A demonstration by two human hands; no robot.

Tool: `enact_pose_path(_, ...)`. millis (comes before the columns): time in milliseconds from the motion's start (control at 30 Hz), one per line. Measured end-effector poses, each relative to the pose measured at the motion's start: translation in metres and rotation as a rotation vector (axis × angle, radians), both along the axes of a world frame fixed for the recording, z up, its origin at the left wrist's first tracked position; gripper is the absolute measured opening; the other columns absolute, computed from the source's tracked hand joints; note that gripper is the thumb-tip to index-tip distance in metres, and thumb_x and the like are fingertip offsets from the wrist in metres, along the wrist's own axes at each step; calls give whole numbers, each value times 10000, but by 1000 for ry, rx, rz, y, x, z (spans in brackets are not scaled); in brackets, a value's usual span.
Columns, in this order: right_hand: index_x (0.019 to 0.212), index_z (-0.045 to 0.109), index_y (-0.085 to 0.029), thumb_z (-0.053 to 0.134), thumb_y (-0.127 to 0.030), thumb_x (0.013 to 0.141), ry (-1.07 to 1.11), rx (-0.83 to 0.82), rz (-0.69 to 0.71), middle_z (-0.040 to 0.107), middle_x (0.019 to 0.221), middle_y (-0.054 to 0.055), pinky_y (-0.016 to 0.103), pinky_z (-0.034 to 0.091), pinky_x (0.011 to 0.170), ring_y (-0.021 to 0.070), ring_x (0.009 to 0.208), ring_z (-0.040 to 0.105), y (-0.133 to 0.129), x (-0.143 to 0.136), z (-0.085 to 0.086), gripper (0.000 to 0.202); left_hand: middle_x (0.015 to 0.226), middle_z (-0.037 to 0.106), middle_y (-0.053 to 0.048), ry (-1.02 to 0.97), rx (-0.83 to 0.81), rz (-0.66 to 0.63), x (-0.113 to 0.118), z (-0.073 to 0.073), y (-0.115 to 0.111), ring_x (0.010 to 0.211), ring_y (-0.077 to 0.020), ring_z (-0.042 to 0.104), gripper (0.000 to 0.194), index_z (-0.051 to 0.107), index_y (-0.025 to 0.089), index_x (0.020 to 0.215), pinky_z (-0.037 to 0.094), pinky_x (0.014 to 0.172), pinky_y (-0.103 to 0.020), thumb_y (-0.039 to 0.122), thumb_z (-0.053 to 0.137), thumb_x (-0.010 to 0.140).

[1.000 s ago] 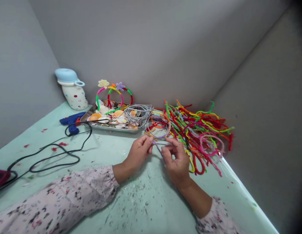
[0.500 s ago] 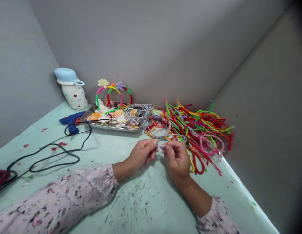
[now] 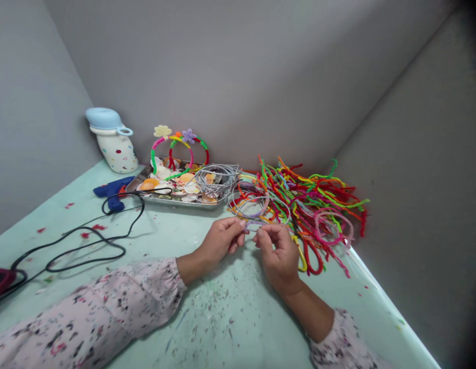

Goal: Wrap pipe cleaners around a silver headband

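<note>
hands [image 3: 222, 240] pinch lavender strand [image 3: 255, 223] between them

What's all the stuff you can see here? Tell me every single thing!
Held wire loop: one, grey, between the hands
Fuzzy strand: one, purple, at the fingers
Bottle: one, white, blue lid, back left
Glue gun: one, blue, before bottle
Cords: tangled, black, left
Device: one, dark, red-edged, left edge
Tray: one, silver, centre back
Shell-like pieces: many, white and orange, in tray
Flower hoops: two, multicoloured, on tray
Wire coil: one, grey, tray's right end
Fuzzy stems: many, multicoloured, right
Ring: one, pink, on stems
Table: one, pale green, underneath
Walls: grey, around
Sleeves: two, pink flowery
Hands: two, left and right, centre
</note>
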State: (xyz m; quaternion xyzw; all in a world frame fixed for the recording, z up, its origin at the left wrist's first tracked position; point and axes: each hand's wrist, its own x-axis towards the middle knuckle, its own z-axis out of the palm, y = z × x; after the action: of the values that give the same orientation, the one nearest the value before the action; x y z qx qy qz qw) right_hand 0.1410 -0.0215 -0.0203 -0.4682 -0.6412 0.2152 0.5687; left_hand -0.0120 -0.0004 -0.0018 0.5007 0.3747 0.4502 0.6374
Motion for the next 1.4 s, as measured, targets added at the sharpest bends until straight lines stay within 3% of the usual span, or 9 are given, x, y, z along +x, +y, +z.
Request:
enact_pose_path(400, 865, 540, -213, 561, -392, 888, 137, -215, -10, 625, 619, -22, 235, 471, 496, 123, 502, 573, 1, -2, 2, 182, 574, 509, 34, 1, 55, 9, 1, 0, 1, 409, -32, 369, 364, 532, 142, 664, 232, 409, -201, 445, 544, 866)
enact_pose_path(767, 846, 528, -207, 553, -436, 890, 183, -310, 38, 621, 604, -22, 226, 465, 489, 118, 490, 565, 1, -3, 7, 235, 597, 533, 34, -27, 15, 25, 1, -1, 1, 419, -42, 385, 203, 563, 153, 753, 247, 412, -201, 340, 583, 827)
enact_pose_path(1400, 872, 528, -207, 497, -455, 916, 181, -329, 94, 622, 614, -27, 213, 439, 482, 106, 486, 553, 4, -2, 2, 254, 640, 545, 32, -41, 19, 18, 2, -3, 0, 434, -44, 407, 209, 553, 156, 797, 259, 426, -197, 358, 560, 849)
